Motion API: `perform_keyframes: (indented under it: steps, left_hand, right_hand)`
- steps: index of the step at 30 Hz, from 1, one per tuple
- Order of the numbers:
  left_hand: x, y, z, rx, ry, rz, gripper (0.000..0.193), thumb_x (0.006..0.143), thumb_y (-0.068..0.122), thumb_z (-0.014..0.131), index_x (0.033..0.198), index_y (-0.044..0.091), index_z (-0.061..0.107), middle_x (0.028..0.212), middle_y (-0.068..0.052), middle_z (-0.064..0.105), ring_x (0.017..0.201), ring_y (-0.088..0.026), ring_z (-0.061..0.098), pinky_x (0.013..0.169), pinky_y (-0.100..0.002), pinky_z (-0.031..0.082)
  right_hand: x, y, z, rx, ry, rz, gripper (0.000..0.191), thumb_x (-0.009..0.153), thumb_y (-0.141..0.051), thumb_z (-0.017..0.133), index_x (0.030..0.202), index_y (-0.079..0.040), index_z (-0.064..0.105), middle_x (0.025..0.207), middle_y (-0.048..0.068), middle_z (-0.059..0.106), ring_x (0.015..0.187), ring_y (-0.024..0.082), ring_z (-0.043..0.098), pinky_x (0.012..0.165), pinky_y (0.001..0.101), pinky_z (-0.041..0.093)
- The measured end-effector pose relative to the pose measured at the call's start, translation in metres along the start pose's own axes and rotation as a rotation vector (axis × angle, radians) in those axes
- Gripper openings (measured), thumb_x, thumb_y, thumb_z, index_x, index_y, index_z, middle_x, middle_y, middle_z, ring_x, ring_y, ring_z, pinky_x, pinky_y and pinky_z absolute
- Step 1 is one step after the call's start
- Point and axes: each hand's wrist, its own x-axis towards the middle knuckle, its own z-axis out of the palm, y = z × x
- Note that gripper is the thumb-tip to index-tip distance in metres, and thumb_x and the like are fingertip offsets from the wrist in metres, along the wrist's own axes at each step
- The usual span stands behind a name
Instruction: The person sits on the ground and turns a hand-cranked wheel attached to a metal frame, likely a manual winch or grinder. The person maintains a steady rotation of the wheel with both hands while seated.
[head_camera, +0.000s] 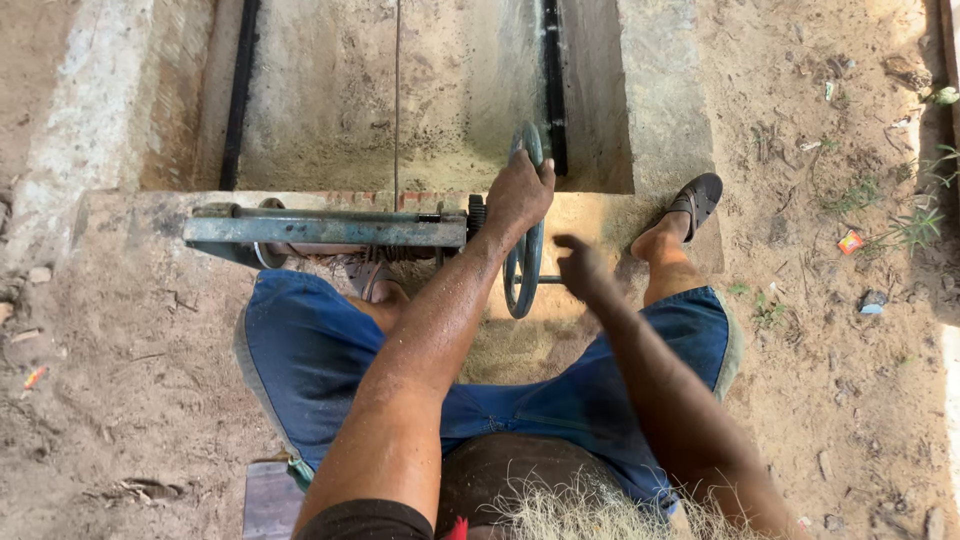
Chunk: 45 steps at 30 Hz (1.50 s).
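A blue-grey metal hand wheel (526, 268) stands upright at the end of a winch frame (325, 231) on the concrete edge of a pit. My left hand (517, 196) grips the top of the wheel's rim. My right hand (582, 266) hovers just right of the wheel, fingers loosely curled and blurred, holding nothing. I sit with blue shorts, knees apart, behind the wheel.
A concrete pit (420, 100) lies ahead with two black rails (238, 100) and a thin cable (397, 100) running down its middle. My right foot in a dark sandal (697, 201) rests on the pit's edge. Sandy ground with litter surrounds me; a small board (270, 498) lies at lower left.
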Motion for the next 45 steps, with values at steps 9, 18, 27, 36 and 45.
perform_keyframes:
  steps: [9, 18, 27, 36, 45]
  left_hand:
    - [-0.065, -0.005, 0.005, -0.121, 0.129, 0.168, 0.046, 0.103, 0.034, 0.049, 0.131, -0.002, 0.046, 0.074, -0.015, 0.071, 0.056, -0.033, 0.073, 0.05, -0.045, 0.061]
    - [-0.092, -0.018, 0.02, -0.097, 0.299, 0.347, 0.062, 0.106, 0.035, 0.053, 0.146, -0.01, 0.037, 0.093, -0.024, 0.071, 0.06, -0.037, 0.071, 0.047, -0.046, 0.058]
    - [-0.106, -0.028, 0.03, -0.045, 0.236, 0.36, 0.067, 0.109, 0.037, 0.046, 0.15, -0.013, 0.028, 0.091, -0.022, 0.069, 0.056, -0.033, 0.07, 0.044, -0.042, 0.057]
    - [-0.115, -0.028, 0.023, -0.088, 0.199, 0.366, 0.068, 0.107, 0.034, 0.049, 0.153, -0.01, 0.026, 0.102, -0.023, 0.069, 0.064, -0.034, 0.071, 0.05, -0.044, 0.059]
    - [-0.118, -0.035, 0.026, -0.062, 0.279, 0.436, 0.069, 0.108, 0.034, 0.05, 0.152, -0.014, 0.027, 0.11, -0.028, 0.068, 0.075, -0.036, 0.073, 0.055, -0.044, 0.061]
  right_hand:
    - [0.027, -0.064, -0.083, 0.514, 0.214, -0.1, 0.045, 0.103, -0.034, 0.056, 0.127, 0.003, 0.067, 0.102, 0.014, 0.072, 0.089, 0.021, 0.068, 0.075, 0.0368, 0.058]
    - [0.071, -0.088, -0.074, 0.504, 0.264, -0.111, 0.072, 0.096, -0.041, 0.067, 0.145, 0.008, 0.049, 0.126, 0.026, 0.066, 0.114, 0.031, 0.069, 0.092, 0.0403, 0.058]
    - [0.08, -0.098, -0.062, 0.447, 0.212, -0.018, 0.063, 0.098, -0.039, 0.061, 0.141, 0.005, 0.047, 0.122, 0.023, 0.064, 0.111, 0.032, 0.065, 0.091, 0.0481, 0.054]
    - [0.073, -0.098, -0.054, 0.436, 0.269, -0.084, 0.065, 0.094, -0.037, 0.061, 0.141, 0.005, 0.046, 0.118, 0.024, 0.068, 0.109, 0.034, 0.069, 0.092, 0.048, 0.055]
    - [0.07, -0.097, -0.046, 0.349, 0.325, -0.113, 0.066, 0.095, -0.039, 0.062, 0.143, 0.003, 0.046, 0.126, 0.028, 0.066, 0.117, 0.04, 0.066, 0.097, 0.0504, 0.052]
